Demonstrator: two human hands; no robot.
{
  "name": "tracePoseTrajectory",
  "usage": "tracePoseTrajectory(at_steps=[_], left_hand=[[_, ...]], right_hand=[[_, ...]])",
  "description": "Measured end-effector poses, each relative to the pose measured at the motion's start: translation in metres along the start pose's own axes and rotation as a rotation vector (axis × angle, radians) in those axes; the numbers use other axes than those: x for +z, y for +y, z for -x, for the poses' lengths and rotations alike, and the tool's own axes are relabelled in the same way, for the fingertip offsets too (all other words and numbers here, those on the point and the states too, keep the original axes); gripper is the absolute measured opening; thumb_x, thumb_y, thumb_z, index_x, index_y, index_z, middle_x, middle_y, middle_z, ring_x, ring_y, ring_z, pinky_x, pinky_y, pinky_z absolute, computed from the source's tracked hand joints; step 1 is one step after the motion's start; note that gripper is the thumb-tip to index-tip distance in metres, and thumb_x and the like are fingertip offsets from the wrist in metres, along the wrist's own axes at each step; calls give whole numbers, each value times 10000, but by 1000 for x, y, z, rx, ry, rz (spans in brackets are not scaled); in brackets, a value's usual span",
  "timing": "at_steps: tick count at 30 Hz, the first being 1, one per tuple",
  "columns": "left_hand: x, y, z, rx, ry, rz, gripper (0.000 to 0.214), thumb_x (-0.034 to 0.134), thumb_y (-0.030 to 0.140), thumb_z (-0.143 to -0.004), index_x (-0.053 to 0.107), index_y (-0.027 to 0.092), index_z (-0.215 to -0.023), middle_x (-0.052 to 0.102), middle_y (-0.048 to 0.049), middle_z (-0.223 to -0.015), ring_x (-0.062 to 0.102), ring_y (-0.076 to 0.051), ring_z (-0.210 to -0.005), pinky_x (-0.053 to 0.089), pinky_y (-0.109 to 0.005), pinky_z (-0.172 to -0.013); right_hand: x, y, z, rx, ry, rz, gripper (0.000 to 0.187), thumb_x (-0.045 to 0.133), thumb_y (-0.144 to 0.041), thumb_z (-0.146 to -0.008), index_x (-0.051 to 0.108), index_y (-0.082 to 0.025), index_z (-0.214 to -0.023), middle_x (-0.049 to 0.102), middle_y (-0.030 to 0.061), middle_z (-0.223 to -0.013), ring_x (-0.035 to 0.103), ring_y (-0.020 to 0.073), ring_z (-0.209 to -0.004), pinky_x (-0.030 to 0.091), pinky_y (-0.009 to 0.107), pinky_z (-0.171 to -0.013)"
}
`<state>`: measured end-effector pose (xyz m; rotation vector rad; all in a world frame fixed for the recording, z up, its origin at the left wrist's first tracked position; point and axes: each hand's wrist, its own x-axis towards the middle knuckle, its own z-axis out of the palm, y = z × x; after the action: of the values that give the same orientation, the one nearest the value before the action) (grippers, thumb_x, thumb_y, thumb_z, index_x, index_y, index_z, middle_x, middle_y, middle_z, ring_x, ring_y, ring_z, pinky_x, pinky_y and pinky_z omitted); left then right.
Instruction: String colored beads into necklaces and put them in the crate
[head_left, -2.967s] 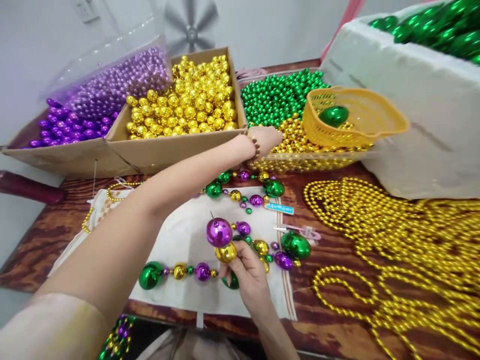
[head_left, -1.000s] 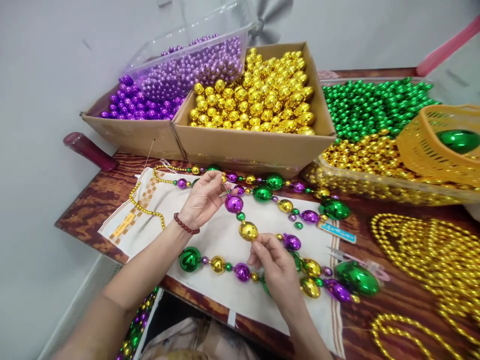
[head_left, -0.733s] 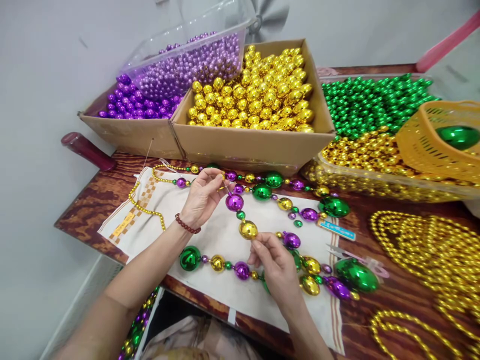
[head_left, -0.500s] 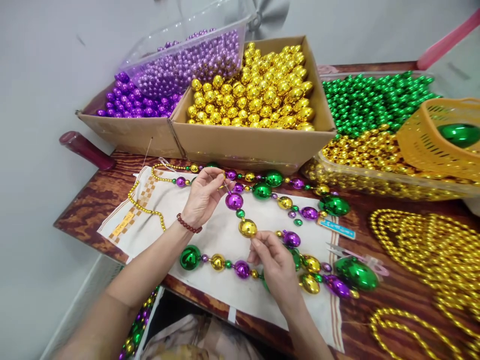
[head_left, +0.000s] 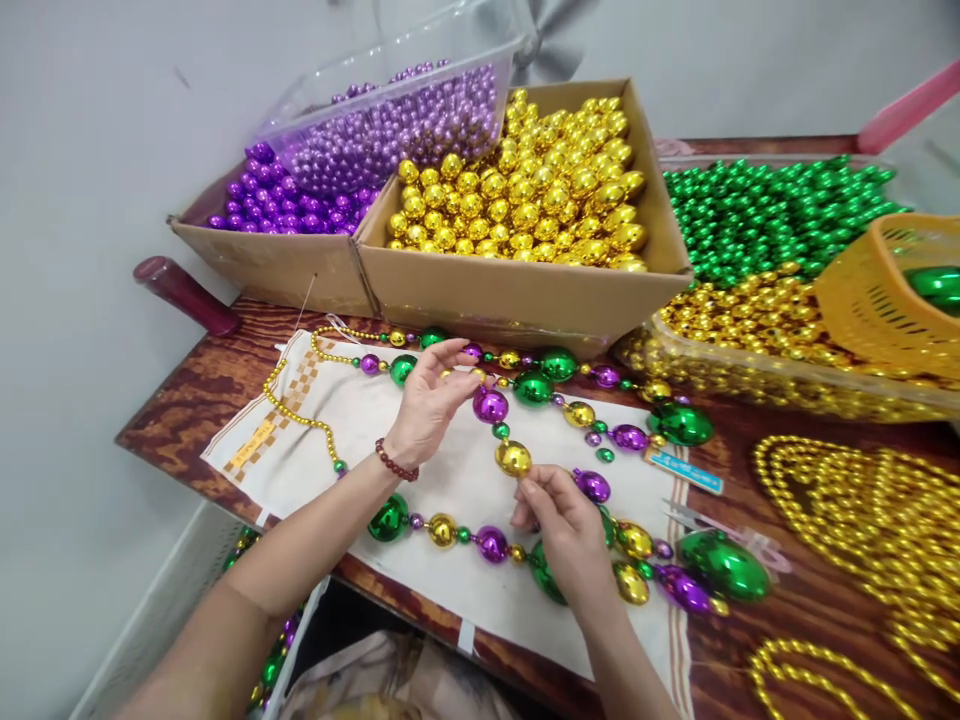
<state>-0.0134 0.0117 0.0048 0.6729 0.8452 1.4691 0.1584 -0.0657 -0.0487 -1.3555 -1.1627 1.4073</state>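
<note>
My left hand (head_left: pixel 431 405), wearing a brown beaded bracelet (head_left: pixel 396 460), pinches the upper end of a short bead strand beside a small gold bead. From there hang a shiny purple bead (head_left: pixel 490 405), a small green bead (head_left: pixel 501 431) and a faceted gold bead (head_left: pixel 513 458). The fingertips of my right hand (head_left: pixel 568 520) are closed on this gold bead at the lower end. Beneath both hands lies a white towel (head_left: pixel 442 630) with a long bead necklace (head_left: pixel 492 544) in green, gold and purple, partly hidden by my right hand.
Cardboard boxes (head_left: pixel 517 295) of purple and gold beads stand at the back. A clear tub (head_left: pixel 787 370) holds green and gold beads and a yellow basket (head_left: pixel 862 290). Scissors (head_left: pixel 720 525) lie on the right, near gold bead strings (head_left: pixel 862 510). A dark red bottle (head_left: pixel 187 295) leans left.
The view has shifted slightly, moving the scene right and down. My left fingertips have come lower, closer to the purple bead, and the other fingers are more spread. My right hand keeps its hold.
</note>
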Motion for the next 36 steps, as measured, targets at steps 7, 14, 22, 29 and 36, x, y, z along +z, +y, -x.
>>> tracePoseTrajectory(at_steps=[7,14,22,29,36], left_hand=[[-5,7,7,-24,-37,-83,213,847,286,-710,704,157,-800,727,-47,-872,701,-178,-840,545,-312,-797],[-10,9,10,121,-17,-260,97,828,209,-740,741,173,-762,666,-5,-757,597,-105,-698,502,-229,-697],[3,23,13,264,-33,-459,82,758,132,-808,743,196,-759,641,0,-724,549,-98,-679,452,-218,-667],[12,34,15,243,-49,-409,72,759,129,-807,720,177,-770,653,-8,-725,593,-101,-683,478,-228,-690],[-4,42,13,257,-17,-317,71,746,235,-836,705,190,-872,679,-14,-804,634,-100,-690,516,-226,-708]], right_hand=[[-5,-4,-13,123,-44,-41,327,666,-508,-752,577,-193,-745,596,-4,-533,495,106,-425,419,223,-435],[-6,-2,-19,161,-59,88,302,603,-461,-751,640,-187,-873,698,29,-707,640,150,-511,490,232,-435],[-12,-26,-32,-157,-39,370,253,528,-392,-900,673,-186,-928,706,47,-766,662,162,-570,502,260,-539],[9,-48,-64,-340,-339,464,159,541,-277,-913,684,-207,-924,717,22,-931,651,137,-636,464,250,-624],[8,-47,-73,-456,-424,623,265,443,-309,-997,563,-202,-787,616,-21,-667,571,116,-615,398,218,-614]])
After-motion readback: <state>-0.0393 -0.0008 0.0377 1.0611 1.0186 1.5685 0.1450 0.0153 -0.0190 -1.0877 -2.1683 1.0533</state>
